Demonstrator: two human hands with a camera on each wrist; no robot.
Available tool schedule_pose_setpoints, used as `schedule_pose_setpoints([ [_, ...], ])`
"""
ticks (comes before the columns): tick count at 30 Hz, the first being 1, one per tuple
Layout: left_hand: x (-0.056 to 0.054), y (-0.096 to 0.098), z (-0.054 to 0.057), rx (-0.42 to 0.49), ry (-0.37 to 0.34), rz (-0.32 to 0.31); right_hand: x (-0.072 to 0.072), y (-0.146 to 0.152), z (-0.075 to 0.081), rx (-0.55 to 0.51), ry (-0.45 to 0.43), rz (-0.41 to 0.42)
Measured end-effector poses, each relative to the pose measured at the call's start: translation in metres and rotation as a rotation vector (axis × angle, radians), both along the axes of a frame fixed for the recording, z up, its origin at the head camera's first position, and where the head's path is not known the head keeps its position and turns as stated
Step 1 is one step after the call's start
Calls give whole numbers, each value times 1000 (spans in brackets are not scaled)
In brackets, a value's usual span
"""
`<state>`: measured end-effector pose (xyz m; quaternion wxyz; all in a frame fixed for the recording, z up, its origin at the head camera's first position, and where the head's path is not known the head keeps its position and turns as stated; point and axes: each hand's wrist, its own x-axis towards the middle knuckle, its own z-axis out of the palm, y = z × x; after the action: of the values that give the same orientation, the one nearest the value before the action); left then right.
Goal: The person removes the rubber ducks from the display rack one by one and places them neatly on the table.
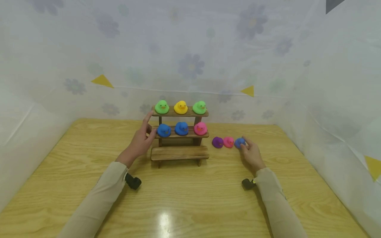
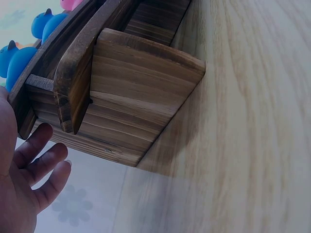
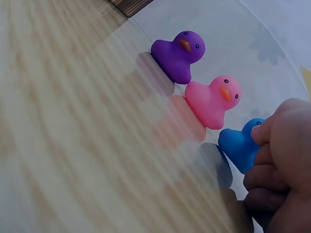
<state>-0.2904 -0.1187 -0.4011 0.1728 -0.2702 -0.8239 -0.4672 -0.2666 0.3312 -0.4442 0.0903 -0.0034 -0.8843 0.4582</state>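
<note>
1. Head: my left hand (image 1: 138,142), loosely spread and empty, is at the brown wooden three-tier stand (image 1: 180,153); my right hand (image 1: 252,155) pinches a blue rubber duck (image 1: 238,143) beside a pink rubber duck (image 1: 228,142), to the stand's right.
2. Left wrist: fingers (image 2: 46,165) relaxed; I'd steady the stand lightly.
3. Right wrist: little gap; I'd lift straight up, sparing the pink neighbour.

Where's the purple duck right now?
In the head view, the purple duck sits on the table, just right of the wooden stand and left of a pink duck.
</note>
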Motion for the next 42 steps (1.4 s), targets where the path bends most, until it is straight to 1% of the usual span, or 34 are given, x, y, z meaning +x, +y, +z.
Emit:
schedule_pose_setpoints([
  [2,0,-1,0,-4,-1,3,0,-1,1,22,-4,4],
  [6,1,-2,0,-11,-11,10,0,-2,2,-10,-31,16],
  [11,3,-4,2,-17,-25,16,0,-5,4,-44,-34,18],
  [15,3,-5,3,-17,-30,15,-1,-6,4,-52,-25,13],
  [17,2,-5,3,-18,-29,13,0,-8,4,-36,-12,9],
  [22,1,-5,2,-18,-25,10,3,-16,7,-17,21,-27],
  [25,1,-4,2,-17,-19,8,5,-22,9,-31,31,-55],
  [29,1,-3,3,-17,-19,-2,8,-29,11,-42,61,-66],
  [33,0,-1,2,-19,-28,-18,9,-34,13,6,130,-49],
  [36,0,-1,2,-17,-30,-25,9,-38,14,27,182,-7],
  [39,1,0,2,-10,-19,-30,8,-46,18,14,208,44],
  [42,1,-1,2,-6,-12,-26,9,-56,24,-5,204,83],
])
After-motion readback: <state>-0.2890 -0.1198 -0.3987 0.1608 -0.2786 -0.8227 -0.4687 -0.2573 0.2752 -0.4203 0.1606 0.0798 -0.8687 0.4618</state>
